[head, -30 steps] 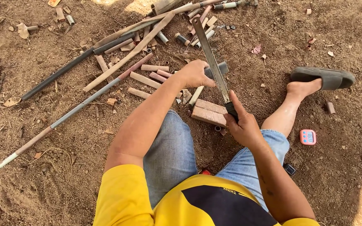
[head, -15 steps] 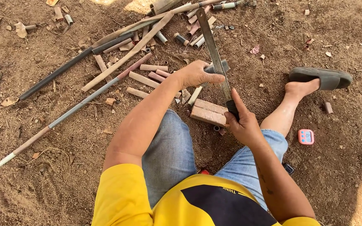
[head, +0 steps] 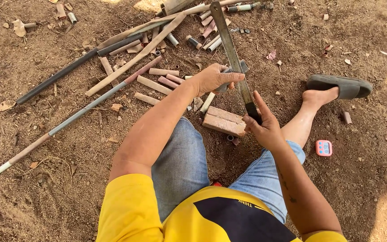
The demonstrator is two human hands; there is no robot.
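I sit on bare dirt. My right hand (head: 260, 125) grips the dark handle of a long flat metal blade (head: 230, 49) that slants up and away from me. My left hand (head: 213, 77) closes around a short grey pipe piece (head: 242, 67) and holds it against the blade's edge. Just below both hands lies a reddish brick (head: 222, 121) on the ground. Cut tube pieces (head: 157, 80) lie to the left of my left hand.
Long poles and a dark pipe (head: 68, 74) lie diagonally at the left. More short tube offcuts (head: 207, 27) are scattered at the top. My right foot wears a grey sandal (head: 341, 85). A small pink timer (head: 324, 148) lies on the dirt by my right knee.
The blade has slid a little along the pipe piece. Both hands keep their grip and stay almost in place.
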